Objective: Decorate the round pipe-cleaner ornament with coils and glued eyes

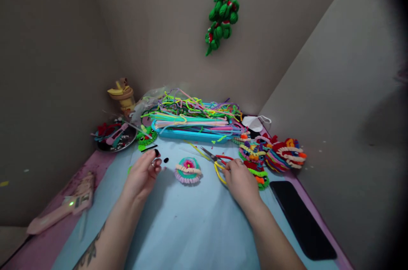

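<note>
My left hand (142, 172) pinches a small black piece (156, 152) between its fingertips. Just to its right, a black oval piece (166, 160) lies on the blue cloth. My right hand (240, 181) has its fingers curled at the handles of a pair of scissors (214, 158), one handle red and one yellow, blades partly apart and pointing to the back left. Between the hands rests a round pipe-cleaner piece (188, 170) in teal, pink, cream and lilac. Behind my left hand is a thin black strip (149, 148).
A blue tray (194, 135) heaped with colourful pipe cleaners stands at the back. Finished-looking fuzzy pieces (280, 155) pile up on the right, near a black phone-like slab (302, 219). At left are a pink glue gun (76, 202) and a metal bowl (102, 147). A green ornament (222, 15) hangs above.
</note>
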Tool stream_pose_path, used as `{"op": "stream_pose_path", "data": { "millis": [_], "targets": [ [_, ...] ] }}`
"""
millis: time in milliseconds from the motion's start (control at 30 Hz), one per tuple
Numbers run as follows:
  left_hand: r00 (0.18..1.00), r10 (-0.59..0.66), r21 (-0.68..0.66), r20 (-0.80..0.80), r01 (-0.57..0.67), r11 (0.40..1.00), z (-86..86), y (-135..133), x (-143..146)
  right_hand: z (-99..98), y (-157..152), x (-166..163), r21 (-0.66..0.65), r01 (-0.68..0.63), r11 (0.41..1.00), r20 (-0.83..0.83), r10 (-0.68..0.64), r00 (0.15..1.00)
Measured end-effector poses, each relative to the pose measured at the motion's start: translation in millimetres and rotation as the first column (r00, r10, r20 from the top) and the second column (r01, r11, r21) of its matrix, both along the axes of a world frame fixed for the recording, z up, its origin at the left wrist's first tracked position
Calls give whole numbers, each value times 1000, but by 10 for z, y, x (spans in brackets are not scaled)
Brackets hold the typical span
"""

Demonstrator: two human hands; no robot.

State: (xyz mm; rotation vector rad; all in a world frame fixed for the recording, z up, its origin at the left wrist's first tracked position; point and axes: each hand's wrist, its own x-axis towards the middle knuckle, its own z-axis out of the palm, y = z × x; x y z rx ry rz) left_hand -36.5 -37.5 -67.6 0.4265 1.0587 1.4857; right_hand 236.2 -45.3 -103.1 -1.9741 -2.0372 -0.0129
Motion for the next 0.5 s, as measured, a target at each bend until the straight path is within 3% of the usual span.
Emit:
{"op": "stream_pose_path", "data": {
  "millis": [100,167,200,267,333,400,500],
  "targets": [
    [954,-223,-27,-200,222,975,-17,-102,131,-45,18,-63,-122,121,985,15,-120,993],
    [886,-341,-48,-314,344,938,-31,-158,218,-51,-11,-139,-108,121,987,-56,-128,990],
    [850,-386,-54,-359,394,918,-40,-180,259,-46,-41,-187,-36,82,996,-134,-86,987],
    [786,-461,-62,-412,480,875,-60,-213,332,-22,-130,-305,213,-51,976,-325,120,938],
    [737,-518,-63,-434,549,833,-77,-238,391,19,-237,-434,436,-199,878,-439,400,804],
    [696,-561,-64,-449,601,797,-86,-262,434,61,-326,-543,514,-270,814,-487,536,690],
    [652,-601,-76,-462,646,760,-90,-294,468,94,-385,-622,521,-293,801,-535,575,620]
  ]
}}
